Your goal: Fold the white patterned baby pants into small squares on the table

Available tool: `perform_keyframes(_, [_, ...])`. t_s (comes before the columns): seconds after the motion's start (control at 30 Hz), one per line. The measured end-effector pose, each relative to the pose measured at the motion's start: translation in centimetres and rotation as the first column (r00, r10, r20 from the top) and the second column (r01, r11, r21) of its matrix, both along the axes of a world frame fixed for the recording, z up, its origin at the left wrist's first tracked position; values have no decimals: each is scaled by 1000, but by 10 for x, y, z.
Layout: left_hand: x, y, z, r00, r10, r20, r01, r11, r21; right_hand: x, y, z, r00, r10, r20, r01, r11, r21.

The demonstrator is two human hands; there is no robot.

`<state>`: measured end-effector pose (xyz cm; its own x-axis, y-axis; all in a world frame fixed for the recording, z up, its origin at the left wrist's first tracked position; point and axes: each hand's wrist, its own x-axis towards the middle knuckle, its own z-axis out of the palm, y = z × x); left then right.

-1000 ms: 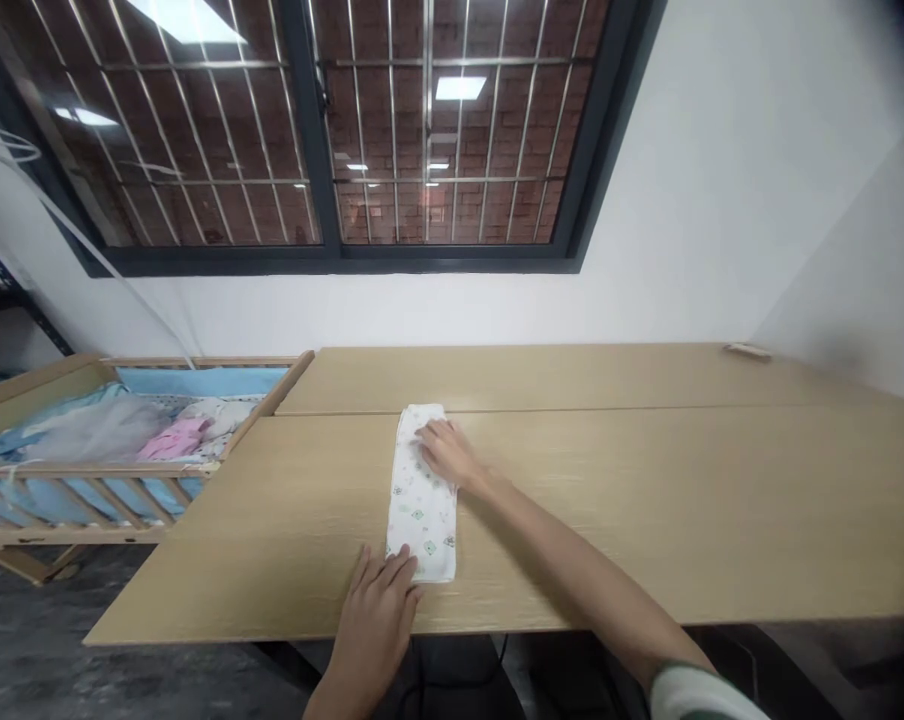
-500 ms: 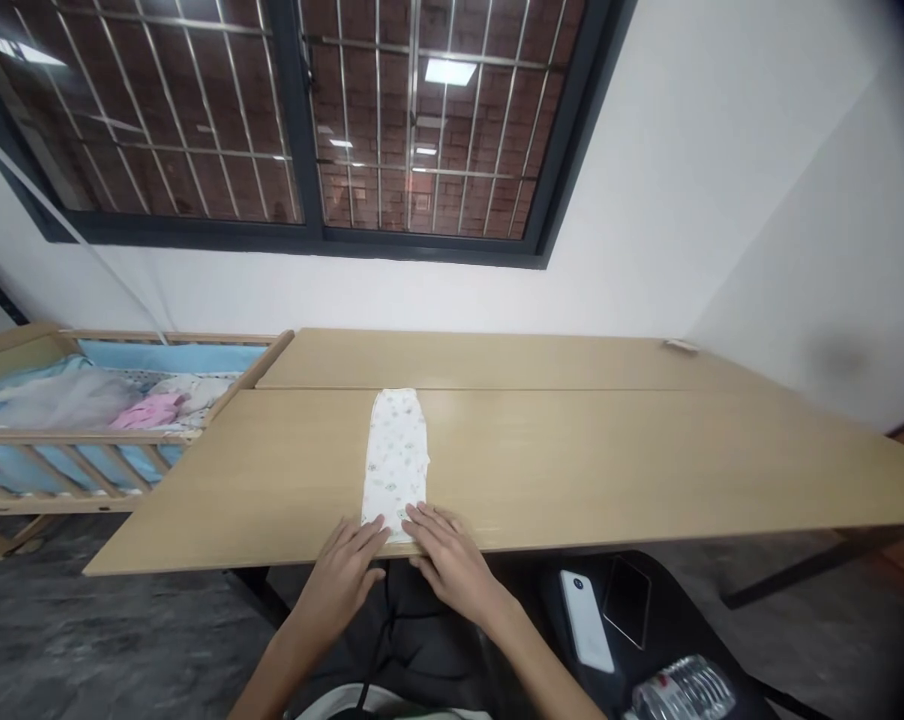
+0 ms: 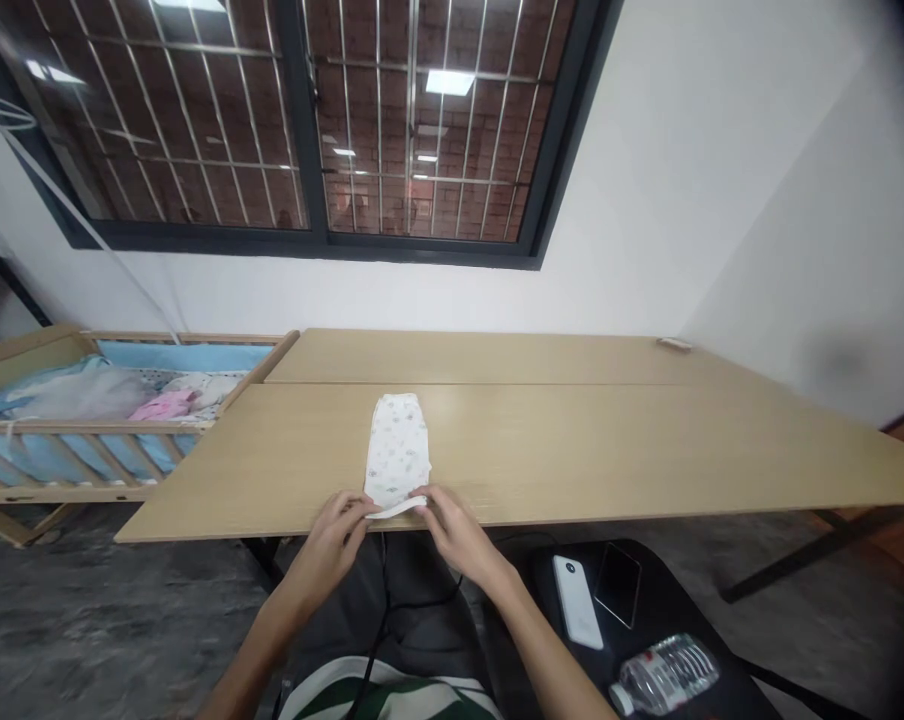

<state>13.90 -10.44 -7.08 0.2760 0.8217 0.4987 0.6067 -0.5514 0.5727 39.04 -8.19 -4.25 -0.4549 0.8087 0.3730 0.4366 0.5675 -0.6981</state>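
A white cloth with a small faint print (image 3: 397,450) lies flat on the wooden table, its long side pointing away from me. Its near edge is lifted and turned up in a narrow strip. My left hand (image 3: 339,527) pinches the left corner of that edge between thumb and fingers. At the right corner, my right hand (image 3: 450,527) grips the same edge in a similar pinch. Whether the cloth is a garment or a plain piece, I cannot tell.
The wooden table (image 3: 572,440) reaches far to the right. Left of it stands a wooden crib (image 3: 84,428) with blue bedding. On a black seat (image 3: 527,590) at my right lie a white phone (image 3: 577,602), a dark phone (image 3: 618,585) and a clear plastic bottle (image 3: 669,675).
Both hands were lying flat on the near end of the cloth. Now the fingers pinch its near edge, which has come up and folded slightly away from me.
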Motion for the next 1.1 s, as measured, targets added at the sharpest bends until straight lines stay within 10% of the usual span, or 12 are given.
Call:
perform_keyframes(0.3, [7, 147, 85, 972, 202, 116, -191, 977, -99, -6, 156, 44, 958, -179, -222, 180, 984, -16])
perform_keyframes(0.47, [17, 223, 71, 965, 263, 20, -254, 947, -198, -17, 235, 21, 915, -354, -194, 318, 928, -195])
perform_keyframes(0.67, [24, 261, 34, 937, 333, -107, -350, 898, -266, -30, 281, -13, 894, -420, -156, 384, 898, -216])
perform_keyframes(0.93, [28, 238, 34, 901, 370, -225, -404, 907, -124, -30, 276, -13, 920, -386, -69, 376, 919, -121])
perform_keyframes(1.1, [51, 138, -2, 860, 349, -371, -322, 937, 136, -37, 216, 20, 976, 166, 141, -182, 977, 110])
